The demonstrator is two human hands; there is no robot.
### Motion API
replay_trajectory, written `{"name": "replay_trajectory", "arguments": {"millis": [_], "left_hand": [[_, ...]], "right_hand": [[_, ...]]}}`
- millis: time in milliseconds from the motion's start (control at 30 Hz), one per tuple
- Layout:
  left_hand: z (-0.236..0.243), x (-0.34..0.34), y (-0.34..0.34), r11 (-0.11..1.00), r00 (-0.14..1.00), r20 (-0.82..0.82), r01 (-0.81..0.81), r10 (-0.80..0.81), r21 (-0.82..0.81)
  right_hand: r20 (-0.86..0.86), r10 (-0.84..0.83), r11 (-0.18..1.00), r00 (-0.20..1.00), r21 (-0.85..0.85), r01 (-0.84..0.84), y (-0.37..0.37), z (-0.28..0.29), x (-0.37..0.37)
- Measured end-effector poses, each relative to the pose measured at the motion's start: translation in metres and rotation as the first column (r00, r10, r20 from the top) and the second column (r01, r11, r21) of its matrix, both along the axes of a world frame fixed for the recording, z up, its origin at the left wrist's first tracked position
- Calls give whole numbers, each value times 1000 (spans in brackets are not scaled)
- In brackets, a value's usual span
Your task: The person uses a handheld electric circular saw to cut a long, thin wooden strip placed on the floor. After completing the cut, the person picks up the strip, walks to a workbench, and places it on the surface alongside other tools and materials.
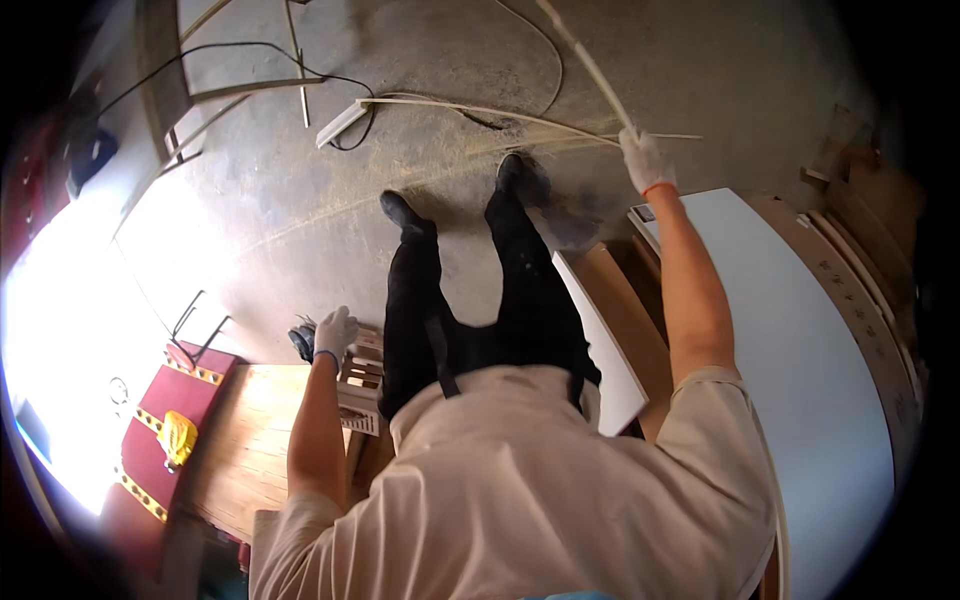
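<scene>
My right hand (646, 160), in a white glove with an orange cuff, grips a long thin pale strip (590, 65) that rises toward the upper edge. Below it another thin strip (480, 106) lies across the floor, near a white bar (340, 124) and a looped black cable (368, 120). My left hand (336, 332), also gloved, is at the lower left with curled fingers; what they hold, if anything, cannot be made out. It is beside a dark object (302, 343) and a slatted grey item (362, 375).
White boards (800, 330) and brown cardboard-like sheets (628, 320) stand at my right. Left are a red board with yellow fittings (150, 465), a yellow item (178, 438) and a wooden surface (250, 430). Framework (255, 88) stands at upper left. My feet are on the concrete floor (300, 225).
</scene>
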State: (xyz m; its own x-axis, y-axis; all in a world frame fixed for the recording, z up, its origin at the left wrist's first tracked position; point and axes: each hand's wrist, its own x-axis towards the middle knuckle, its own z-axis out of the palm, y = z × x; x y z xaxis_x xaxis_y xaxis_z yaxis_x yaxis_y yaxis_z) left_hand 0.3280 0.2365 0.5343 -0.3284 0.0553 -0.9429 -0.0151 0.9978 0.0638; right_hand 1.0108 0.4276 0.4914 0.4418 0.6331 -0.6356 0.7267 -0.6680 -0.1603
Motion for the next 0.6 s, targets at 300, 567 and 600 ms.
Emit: {"name": "replay_trajectory", "arguments": {"millis": [300, 567, 600], "left_hand": [[-240, 27, 170, 800, 812, -9, 577, -584, 165], [-603, -222, 378, -396, -130, -865, 914, -484, 85], [-647, -254, 398, -418, 81, -920, 873, -383, 251]], "right_hand": [[-55, -564, 824, 824, -92, 559, -47, -333, -15], [-349, -875, 403, 335, -143, 904, -81, -598, -7], [-376, -899, 290, 225, -123, 949, -74, -613, -4]]}}
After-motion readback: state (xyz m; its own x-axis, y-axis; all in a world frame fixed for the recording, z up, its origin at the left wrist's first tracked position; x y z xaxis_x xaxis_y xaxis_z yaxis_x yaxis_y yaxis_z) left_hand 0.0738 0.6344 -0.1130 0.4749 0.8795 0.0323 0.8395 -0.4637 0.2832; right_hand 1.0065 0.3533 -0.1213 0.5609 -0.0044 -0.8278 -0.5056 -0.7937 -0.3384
